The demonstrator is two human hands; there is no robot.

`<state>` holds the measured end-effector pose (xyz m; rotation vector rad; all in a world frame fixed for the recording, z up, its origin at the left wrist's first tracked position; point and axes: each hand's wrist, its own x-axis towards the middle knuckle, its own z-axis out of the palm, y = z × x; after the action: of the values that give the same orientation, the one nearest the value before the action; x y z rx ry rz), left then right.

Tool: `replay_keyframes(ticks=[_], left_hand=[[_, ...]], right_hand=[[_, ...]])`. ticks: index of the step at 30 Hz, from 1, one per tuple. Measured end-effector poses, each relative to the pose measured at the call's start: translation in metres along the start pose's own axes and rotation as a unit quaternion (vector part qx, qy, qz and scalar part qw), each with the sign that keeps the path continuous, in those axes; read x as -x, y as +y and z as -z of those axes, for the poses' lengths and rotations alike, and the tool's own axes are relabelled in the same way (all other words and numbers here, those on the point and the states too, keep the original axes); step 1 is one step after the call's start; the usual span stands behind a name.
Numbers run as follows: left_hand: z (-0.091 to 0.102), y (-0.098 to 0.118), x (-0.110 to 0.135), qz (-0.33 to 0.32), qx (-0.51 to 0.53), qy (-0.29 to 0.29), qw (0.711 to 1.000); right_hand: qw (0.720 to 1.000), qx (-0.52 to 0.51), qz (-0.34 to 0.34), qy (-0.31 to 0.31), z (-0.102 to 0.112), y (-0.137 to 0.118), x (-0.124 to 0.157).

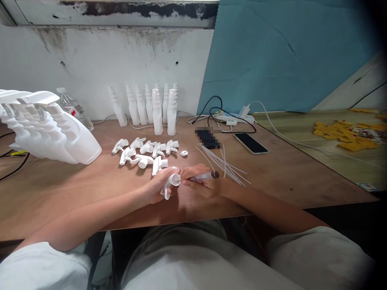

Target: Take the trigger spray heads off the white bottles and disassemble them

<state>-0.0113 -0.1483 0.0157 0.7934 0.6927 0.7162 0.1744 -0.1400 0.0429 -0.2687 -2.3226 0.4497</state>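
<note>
My left hand is closed around a white trigger sprayer head, its round collar turned toward my right hand. In my right hand is a screwdriver-like tool with a clear handle and a dark end. The tool points left at the sprayer's collar; fingers hide its tip, so I cannot tell whether it touches. Just beyond my hands lie several more white trigger sprayer heads and a small round white part. Thin white tubes are spread to the right of my right hand.
White bottles stand along the wall, and more lie stacked at the left beside a clear water bottle. A phone, a dark pixelated object, cables and a power strip occupy the back right. Yellow pieces lie far right.
</note>
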Motion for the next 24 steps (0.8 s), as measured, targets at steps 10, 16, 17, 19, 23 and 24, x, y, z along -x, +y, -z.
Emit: replay_keyframes(ticks=[10, 16, 17, 19, 23, 24], left_hand=[[0.000, 0.001, 0.001, -0.006, 0.003, 0.012, 1.000], [0.003, 0.004, 0.001, 0.004, 0.054, -0.008, 0.998], [0.003, 0.003, 0.001, 0.005, 0.052, -0.011, 0.999], [0.003, 0.003, 0.001, 0.005, 0.049, -0.017, 0.999], [0.003, 0.002, 0.001, 0.004, 0.051, -0.023, 0.998], [0.003, 0.002, 0.001, 0.003, 0.051, -0.023, 0.998]], right_hand=[[0.997, 0.042, 0.071, -0.005, -0.004, 0.004, 0.000], [0.994, 0.032, 0.081, 0.061, -0.016, 0.010, 0.007], [0.995, 0.019, 0.074, 0.071, -0.017, 0.010, 0.008], [0.995, -0.001, 0.062, 0.082, -0.018, 0.008, 0.009], [0.993, -0.030, 0.047, 0.101, -0.019, 0.004, 0.008], [0.993, -0.030, 0.045, 0.107, -0.019, 0.004, 0.008]])
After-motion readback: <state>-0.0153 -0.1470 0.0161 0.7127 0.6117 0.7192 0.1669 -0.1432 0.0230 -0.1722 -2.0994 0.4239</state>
